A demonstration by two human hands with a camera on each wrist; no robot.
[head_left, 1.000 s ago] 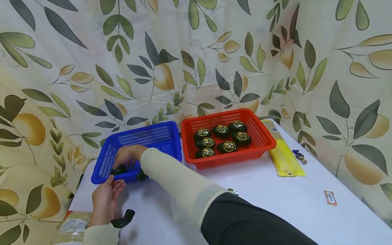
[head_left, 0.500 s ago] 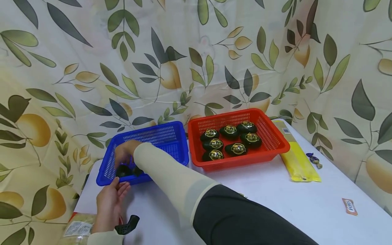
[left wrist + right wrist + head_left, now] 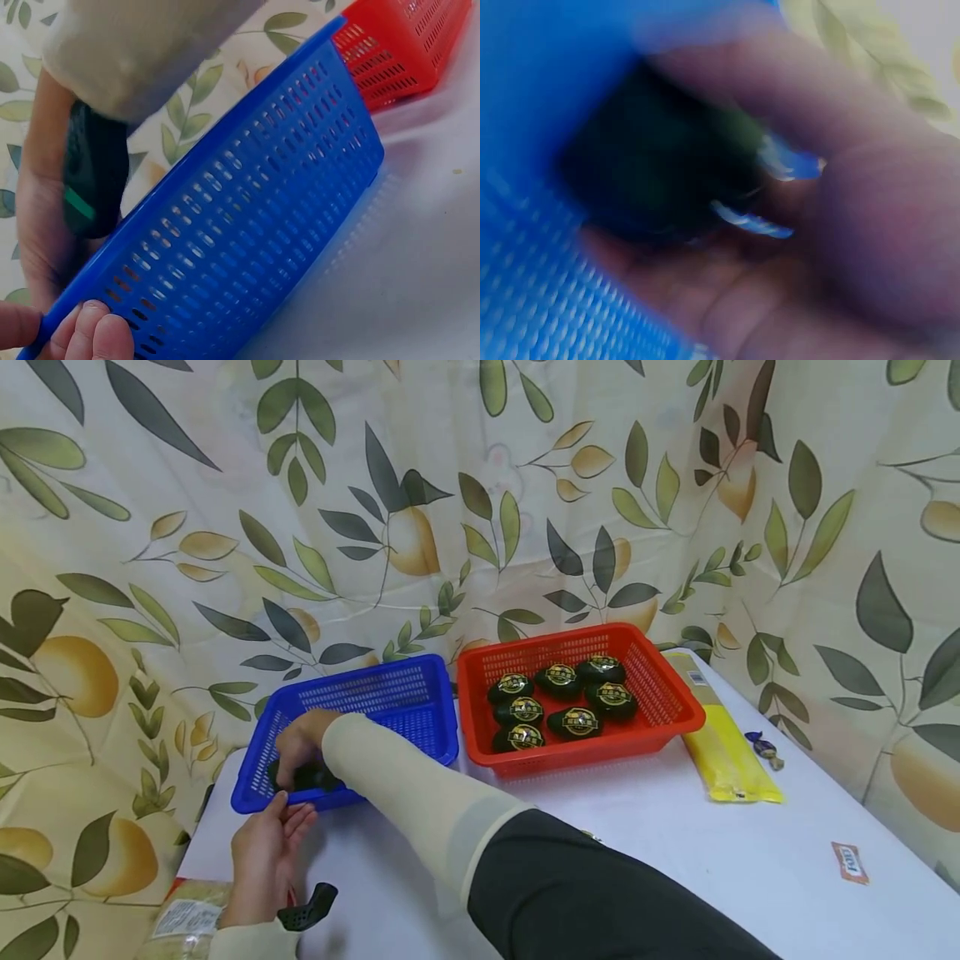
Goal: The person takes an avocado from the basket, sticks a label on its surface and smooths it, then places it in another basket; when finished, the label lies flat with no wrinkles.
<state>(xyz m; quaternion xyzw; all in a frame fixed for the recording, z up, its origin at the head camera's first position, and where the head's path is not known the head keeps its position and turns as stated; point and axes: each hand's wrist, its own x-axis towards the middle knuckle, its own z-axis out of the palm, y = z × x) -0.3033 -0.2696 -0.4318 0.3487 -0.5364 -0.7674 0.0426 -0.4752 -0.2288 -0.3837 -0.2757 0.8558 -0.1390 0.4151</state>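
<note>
My right hand (image 3: 298,745) reaches across into the near left corner of a blue slotted basket (image 3: 390,702) and grips a dark green egg-shaped packet (image 3: 303,777). The right wrist view shows my fingers (image 3: 795,97) curled round that dark packet (image 3: 652,172), blurred. My left hand (image 3: 262,852) lies on the table in front of the basket. Its thumb and fingertips (image 3: 94,334) pinch the front rim of the basket (image 3: 247,225). Behind the wall I see the packet (image 3: 94,180). A red basket (image 3: 585,753) to the right holds several similar packets (image 3: 551,702).
A long yellow packet (image 3: 723,752) lies right of the red basket, with a wrapped sweet (image 3: 763,749) beside it. A small orange sachet (image 3: 849,862) lies near the table's right edge. A bagged item (image 3: 183,918) sits at the near left corner. A leaf-print curtain hangs close behind.
My right hand has sunk a little lower into the blue basket's near left corner with the dark packet. My left hand stays at the front rim.
</note>
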